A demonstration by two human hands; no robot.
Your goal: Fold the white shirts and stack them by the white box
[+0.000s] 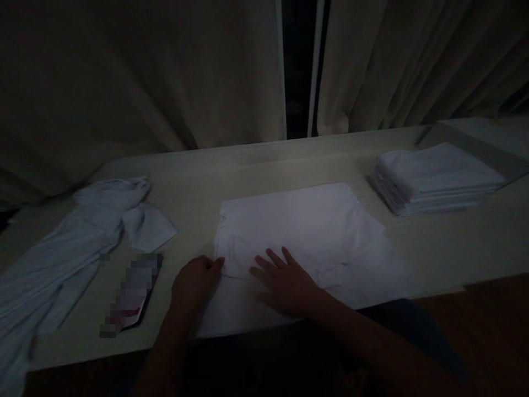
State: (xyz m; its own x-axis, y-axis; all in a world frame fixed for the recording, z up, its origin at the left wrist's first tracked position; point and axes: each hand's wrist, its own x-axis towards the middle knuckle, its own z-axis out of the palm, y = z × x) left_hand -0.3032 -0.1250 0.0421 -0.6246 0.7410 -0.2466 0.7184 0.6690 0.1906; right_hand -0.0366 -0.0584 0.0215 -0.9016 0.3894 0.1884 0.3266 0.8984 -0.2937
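White cloth (306, 237) spread flat on the pale table (454, 242), both hands on its near left part.

It lies in the middle of the table, its near edge reaching the table's front edge. The left hand (194, 281) sits at the cloth's left edge with its fingers curled in, pinching the edge of a fold there. The right hand (285, 281) rests palm down on the cloth just beside it, fingers open and spread, gripping nothing. A stack of folded white cloths (433, 179) stands well apart at the far right of the table. A loose, crumpled pale garment (70, 242) trails along the left side, and a small blurred flat object (132, 292) lies between it and the left hand. Light curtains (144, 82) hang behind the table in dim light.
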